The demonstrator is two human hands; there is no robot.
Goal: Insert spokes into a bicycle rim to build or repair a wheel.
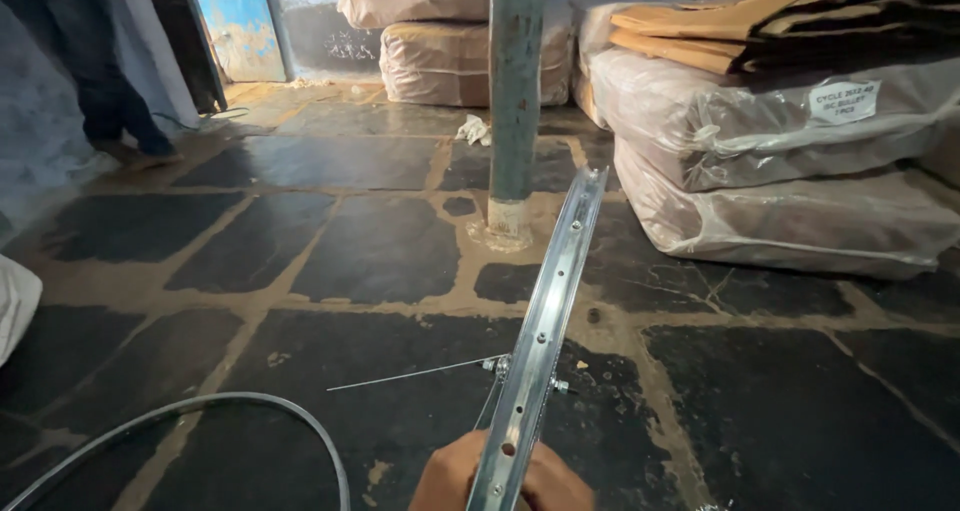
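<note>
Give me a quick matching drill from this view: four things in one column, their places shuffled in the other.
Things:
1. rim
2. pole
3. wrapped bundles
4. second rim

Places:
A. stacked at the right, cardboard on top
B. lying flat on the floor, bottom left
C. held on edge by a hand at the bottom
D. standing upright on the floor, centre

Pairs: 1-C, 2-D, 3-A, 4-B
</note>
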